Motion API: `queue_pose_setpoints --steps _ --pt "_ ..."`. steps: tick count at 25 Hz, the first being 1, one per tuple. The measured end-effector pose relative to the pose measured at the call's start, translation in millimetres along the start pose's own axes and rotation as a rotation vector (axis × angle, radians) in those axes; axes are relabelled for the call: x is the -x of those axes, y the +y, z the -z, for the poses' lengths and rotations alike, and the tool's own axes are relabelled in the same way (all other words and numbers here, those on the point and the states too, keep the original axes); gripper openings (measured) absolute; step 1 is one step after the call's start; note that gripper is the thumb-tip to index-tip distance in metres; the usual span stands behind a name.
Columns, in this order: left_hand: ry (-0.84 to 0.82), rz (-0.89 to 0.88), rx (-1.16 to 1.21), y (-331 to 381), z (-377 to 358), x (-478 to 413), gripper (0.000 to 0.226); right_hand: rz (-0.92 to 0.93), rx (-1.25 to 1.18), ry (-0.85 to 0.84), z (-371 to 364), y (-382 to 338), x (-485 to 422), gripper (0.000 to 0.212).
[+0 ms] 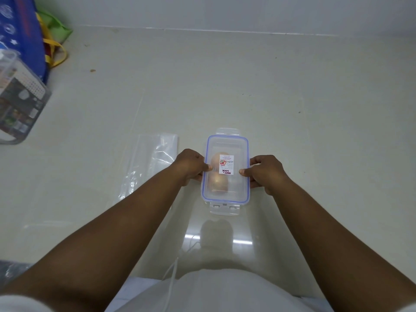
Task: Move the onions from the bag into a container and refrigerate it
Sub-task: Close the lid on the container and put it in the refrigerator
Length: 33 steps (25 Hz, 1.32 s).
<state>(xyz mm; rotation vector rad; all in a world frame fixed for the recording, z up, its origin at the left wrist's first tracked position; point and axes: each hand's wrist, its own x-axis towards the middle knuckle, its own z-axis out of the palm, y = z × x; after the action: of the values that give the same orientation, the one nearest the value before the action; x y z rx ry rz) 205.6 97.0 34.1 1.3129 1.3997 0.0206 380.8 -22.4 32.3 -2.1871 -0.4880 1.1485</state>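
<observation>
Head view: I look down at a pale glossy counter (292, 104) with both my bare forearms reaching forward to one clear box.
Container: my clear plastic container (225, 190) sits on the counter straight ahead, its long side running away from me.
Lid: the lid (240, 149), edged with a blue seal, lies on top; the clip flaps at the near and far ends stick out flat.
Sticker: a white label (226, 164) sits on the middle of the lid.
Onions: two tan onions (218, 181) show blurred through the lid, inside the container, toward its left half.
Left hand: my left hand (191, 165) is closed around the left long edge, thumb on top of the lid near the seal, fingers curled down the side; I cannot tell if a side clip is under them.
Right hand: my right hand (266, 171) grips the right long edge the same way, thumb tip on the lid, fingers bent down over the side.
Bag: the clear plastic bag (146, 167) lies flat on the counter just left of my left hand, apart from the container.
Far left: a blue patterned bag (24, 28) with yellow handles stands at the counter's edge, a clear packaged item (20, 100) leaning in front of it.
</observation>
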Motion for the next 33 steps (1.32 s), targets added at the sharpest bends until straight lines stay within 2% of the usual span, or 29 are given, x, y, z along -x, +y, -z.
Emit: queue_pose_setpoints --steps 9,12,14,17,20,24,30,33 --pt "-0.015 -0.026 0.035 -5 0 -2 0.024 -0.01 -0.078 -0.044 3 4 -1 0.029" --pt "0.033 -0.051 0.03 -10 -5 -2 0.029 0.011 -0.092 -0.039 3 6 0 0.025" --pt "0.088 -0.071 0.014 -14 -8 3 0.028 0.037 -0.062 -0.012 1 6 3 0.026" --pt "0.116 -0.074 0.003 -24 -12 17 0.029 0.123 0.109 0.06 -6 6 5 0.041" --pt "0.042 -0.01 0.154 -40 -19 41 0.024 0.237 0.204 0.052 -13 -1 10 0.036" --pt "-0.052 0.056 0.341 -65 -33 75 0.032 0.358 0.382 -0.057 -23 -20 9 0.033" --pt "-0.234 0.24 0.659 -77 -53 101 0.025 0.474 0.597 -0.223 -33 -40 2 0.033" --pt "-0.268 0.212 0.486 -80 -42 106 0.027 0.524 0.684 -0.223 -33 -41 5 0.033"
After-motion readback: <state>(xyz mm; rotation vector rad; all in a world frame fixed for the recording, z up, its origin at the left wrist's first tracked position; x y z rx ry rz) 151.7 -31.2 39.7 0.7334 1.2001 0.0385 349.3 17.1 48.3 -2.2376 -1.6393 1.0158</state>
